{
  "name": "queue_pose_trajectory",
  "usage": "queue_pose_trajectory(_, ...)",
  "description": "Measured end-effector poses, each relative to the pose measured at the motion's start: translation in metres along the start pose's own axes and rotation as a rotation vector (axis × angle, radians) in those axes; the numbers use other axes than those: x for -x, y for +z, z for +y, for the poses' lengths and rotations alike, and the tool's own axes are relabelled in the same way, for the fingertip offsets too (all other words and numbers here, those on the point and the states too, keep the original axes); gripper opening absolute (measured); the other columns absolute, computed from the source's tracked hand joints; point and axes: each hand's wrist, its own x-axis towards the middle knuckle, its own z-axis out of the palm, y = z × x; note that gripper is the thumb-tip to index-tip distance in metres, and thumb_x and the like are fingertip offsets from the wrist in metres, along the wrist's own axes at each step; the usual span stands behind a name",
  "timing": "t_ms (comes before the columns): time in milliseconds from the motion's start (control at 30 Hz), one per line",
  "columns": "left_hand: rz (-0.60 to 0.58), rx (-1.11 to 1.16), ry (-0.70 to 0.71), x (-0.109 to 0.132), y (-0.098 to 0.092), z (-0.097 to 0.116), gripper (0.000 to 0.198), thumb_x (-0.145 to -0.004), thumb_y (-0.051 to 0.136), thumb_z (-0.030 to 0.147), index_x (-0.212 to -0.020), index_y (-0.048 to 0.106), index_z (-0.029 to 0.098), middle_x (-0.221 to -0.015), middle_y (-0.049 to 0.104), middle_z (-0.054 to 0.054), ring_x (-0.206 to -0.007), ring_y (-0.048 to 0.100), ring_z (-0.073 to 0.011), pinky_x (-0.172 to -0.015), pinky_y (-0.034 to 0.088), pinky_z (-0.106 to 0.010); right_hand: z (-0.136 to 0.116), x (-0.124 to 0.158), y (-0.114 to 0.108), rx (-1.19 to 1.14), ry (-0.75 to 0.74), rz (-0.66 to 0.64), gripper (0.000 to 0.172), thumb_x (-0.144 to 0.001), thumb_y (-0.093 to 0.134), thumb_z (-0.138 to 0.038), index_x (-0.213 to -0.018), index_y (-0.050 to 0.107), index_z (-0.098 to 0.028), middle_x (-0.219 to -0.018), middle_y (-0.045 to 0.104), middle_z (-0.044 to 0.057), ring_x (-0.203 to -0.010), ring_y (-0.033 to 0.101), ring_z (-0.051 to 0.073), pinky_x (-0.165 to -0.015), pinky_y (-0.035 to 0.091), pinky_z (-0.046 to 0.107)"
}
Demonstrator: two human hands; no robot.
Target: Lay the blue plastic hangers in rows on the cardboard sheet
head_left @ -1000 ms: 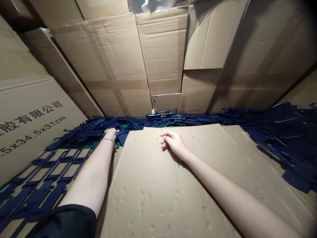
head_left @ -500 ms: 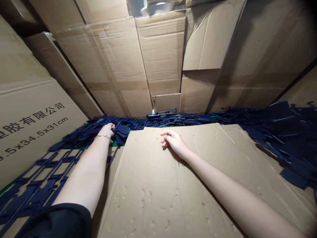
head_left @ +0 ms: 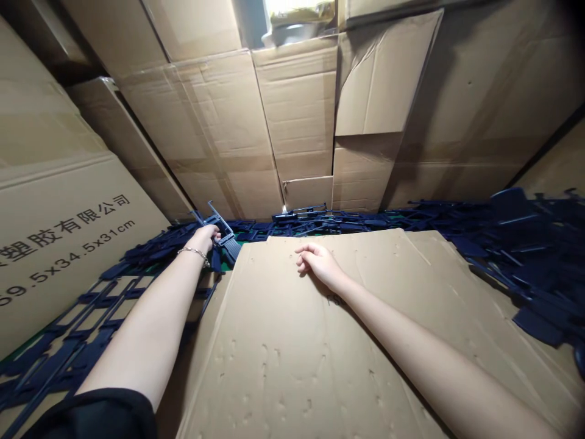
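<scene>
Gripping a navy plastic frame, the left hand is closed round its lower part, and the thin upper end of the frame sticks up above the knuckles. This closed grip sits at the far edge of a large, dented cardboard sheet, just beside its corner. A chain bracelet circles the left wrist.

The right hand lies open on the sheet, holding nothing, with its fingers loosely curled. It is well apart from the left hand.

A loose heap of navy plastic pieces spreads along the sheet's far edge and off to the right. Flat, ladder-like navy racks lie at lower left beneath the left forearm. A black sleeve edges the bottom left corner.

Behind everything, stacked corrugated cartons form a wall. A carton on the left is printed with Chinese characters and the dimensions 59.5x34.5x31cm.
</scene>
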Motion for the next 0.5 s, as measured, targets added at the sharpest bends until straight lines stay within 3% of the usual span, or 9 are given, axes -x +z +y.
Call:
queue_pose_trajectory(167,-0.084,-0.285,0.051,0.021,-0.007,0.014,0.011,-0.08,0.045,0.007,-0.07,0.04,0.008,-0.057,0.039,0.0,-0.052,0.043,-0.007,-0.046,0.033,-0.017,0.005,-0.001,-0.002,0.057,-0.037,-0.016,0.02,-0.077,0.033,-0.007,-0.089,0.049,-0.008,-0.066,0.05,0.001,-0.052,0.049,0.008,-0.053,0.043,0.021)
queue_pose_trajectory(333,-0.258,-0.581,0.379,0.027,-0.021,0.026,0.005,-0.068,0.055,0.006,-0.064,0.052,0.006,-0.054,0.046,-0.003,-0.049,0.042,-0.0094,-0.045,0.028,-0.02,0.013,-0.002,-0.004,0.162,-0.071,-0.062,0.019,-0.076,0.037,-0.01,-0.088,0.051,-0.008,-0.066,0.051,0.001,-0.055,0.049,0.008,-0.059,0.042,0.021)
queue_pose_trajectory(367,-0.302,-0.597,0.459,0.027,-0.025,0.027,0.0,-0.067,0.057,0.006,-0.067,0.057,0.006,-0.055,0.048,-0.002,-0.049,0.042,-0.0088,-0.047,0.03,-0.02,0.013,-0.002,-0.004,0.18,-0.078,-0.067,0.02,-0.075,0.037,-0.01,-0.089,0.051,-0.008,-0.066,0.051,0.001,-0.056,0.05,0.008,-0.06,0.041,0.022)
queue_pose_trajectory(433,-0.326,-0.577,0.585,0.029,-0.036,0.031,0.017,-0.07,0.058,0.008,-0.085,0.065,0.008,-0.065,0.054,-0.001,-0.052,0.042,-0.0072,-0.052,0.034,-0.018,0.014,-0.001,-0.004,0.216,-0.092,-0.07,0.021,-0.074,0.038,-0.011,-0.09,0.051,-0.008,-0.068,0.052,0.001,-0.058,0.05,0.008,-0.062,0.041,0.022)
queue_pose_trajectory(500,-0.298,-0.531,0.653,0.033,-0.048,0.036,0.031,-0.073,0.056,0.008,-0.103,0.064,0.012,-0.075,0.057,0.0,-0.056,0.043,-0.0059,-0.057,0.037,-0.016,0.015,0.002,-0.005,0.28,-0.108,-0.071,0.022,-0.073,0.039,-0.012,-0.09,0.053,-0.009,-0.069,0.054,0.001,-0.061,0.051,0.009,-0.064,0.041,0.023)
